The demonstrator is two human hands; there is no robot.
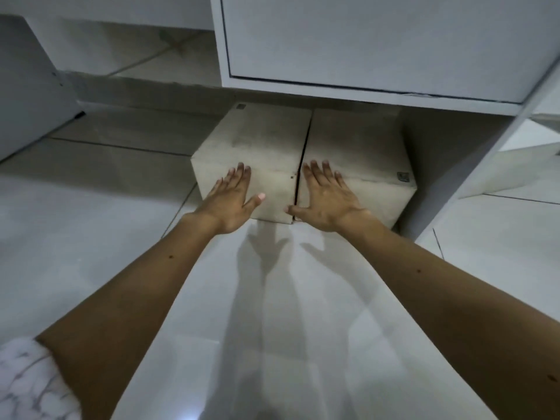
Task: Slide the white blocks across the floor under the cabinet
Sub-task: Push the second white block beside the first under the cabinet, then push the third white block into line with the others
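Two white blocks stand side by side on the tiled floor, a thin dark gap between them. The left block [257, 137] and the right block [357, 140] reach with their far ends under the white cabinet [363, 40]. My left hand [233, 198] lies flat with spread fingers against the near face of the left block. My right hand [325, 198] presses flat the same way on the right block's near face, its thumb at the gap. Neither hand grips anything.
A white upright panel [448, 165] of the cabinet stands just right of the right block. Another white panel [27, 95] leans at the far left. Pale floor tiles [91, 207] stretch to the left and toward me. A marbled sleeve [27, 386] shows at bottom left.
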